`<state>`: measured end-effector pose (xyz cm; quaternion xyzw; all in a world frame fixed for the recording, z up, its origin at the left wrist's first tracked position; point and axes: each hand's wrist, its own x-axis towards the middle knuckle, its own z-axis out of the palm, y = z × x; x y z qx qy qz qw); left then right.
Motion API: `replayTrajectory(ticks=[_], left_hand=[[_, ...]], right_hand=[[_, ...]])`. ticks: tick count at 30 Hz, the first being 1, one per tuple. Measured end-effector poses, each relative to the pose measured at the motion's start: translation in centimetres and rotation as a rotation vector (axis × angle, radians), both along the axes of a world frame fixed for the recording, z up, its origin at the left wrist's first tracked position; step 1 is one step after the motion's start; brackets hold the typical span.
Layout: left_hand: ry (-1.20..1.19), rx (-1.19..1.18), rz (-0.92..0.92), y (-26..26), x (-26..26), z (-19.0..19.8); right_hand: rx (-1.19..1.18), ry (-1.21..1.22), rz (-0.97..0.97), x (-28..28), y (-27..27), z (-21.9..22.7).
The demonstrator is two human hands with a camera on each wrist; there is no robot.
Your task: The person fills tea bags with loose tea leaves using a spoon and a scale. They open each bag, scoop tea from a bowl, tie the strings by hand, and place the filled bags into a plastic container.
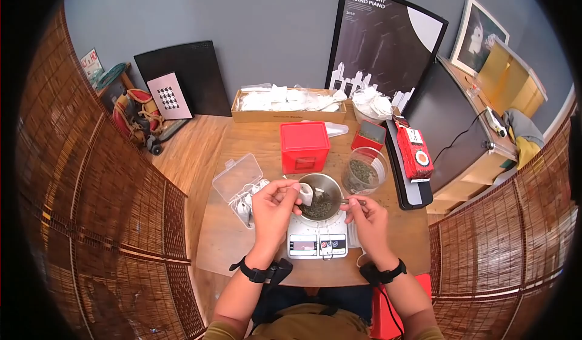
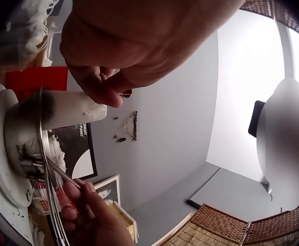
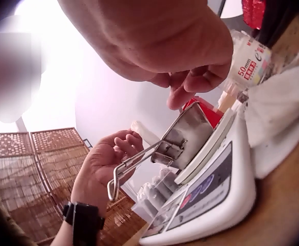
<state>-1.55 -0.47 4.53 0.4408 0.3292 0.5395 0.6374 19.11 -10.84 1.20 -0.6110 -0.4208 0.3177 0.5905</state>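
Observation:
My left hand (image 1: 273, 209) pinches the top of a white tea bag (image 1: 307, 193), held upright over the left side of a steel pot (image 1: 330, 183). In the left wrist view, the bag's bottom looks dark with its contents. My right hand (image 1: 370, 223) grips the thin metal handle (image 2: 62, 174) of a utensil that reaches into the pot; its far end is hidden. Dried tea leaves (image 1: 321, 207) lie in the pot. Under the pot is a white kitchen scale (image 1: 339, 254), and the pot's wire handle (image 3: 139, 160) extends toward me over its display.
Left of the pot, an open clear plastic box (image 1: 237, 175) holds filled tea bags (image 1: 244, 205). Behind are a red tin (image 1: 305, 152) and a cardboard box (image 1: 285, 116) of white bags. At right stand a clear jar (image 1: 377, 182) of leaves, a small red tin (image 1: 368, 144) and a red packet (image 1: 414, 149).

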Motion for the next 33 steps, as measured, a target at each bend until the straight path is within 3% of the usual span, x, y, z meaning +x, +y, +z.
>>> replayTrajectory(ticks=[1,7,17,22,26,33], left_hand=[[-0.010,0.002,0.005,0.0,0.0,0.0],[0.011,-0.018,-0.036,-0.2,-0.5,0.3],[0.056,-0.095,-0.124,-0.3,0.3,0.2],[0.054,-0.112,-0.149,0.1,0.8,-0.6],[0.063,-0.114,-0.165,0.3,1.0,-0.9],[0.065,-0.127,-0.187,0.5,1.2,-1.3]], right_hand=[[0.010,0.147,0.005,0.0,0.1,-0.3],[-0.017,0.384,-0.062,-0.2,0.0,-0.4],[0.008,0.374,-0.133,1.2,-0.8,0.5],[0.129,0.488,-0.141,1.7,-1.0,2.3],[0.153,0.465,-0.116,1.6,-0.8,4.3],[0.117,0.198,-0.035,1.0,-0.6,6.0]])
